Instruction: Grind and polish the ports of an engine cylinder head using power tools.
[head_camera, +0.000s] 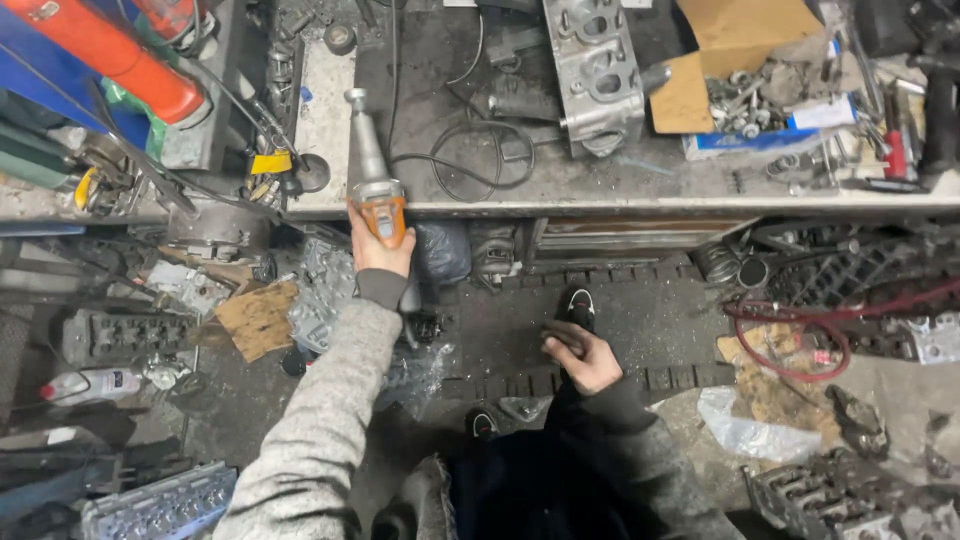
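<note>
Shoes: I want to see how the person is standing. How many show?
2. One shoe is ahead on the dark floor, just above the right hand; the other shoe is nearer, below it to the left. Both are partly hidden.

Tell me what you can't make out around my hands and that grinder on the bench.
- Head view: the grinder grip is covered by the left hand, so any switch is hidden.
- Right hand: fingers curl closed; anything inside is hidden.
- Grinder's tip: too small to identify.
- Cylinder head: cut off by the top edge.
</note>
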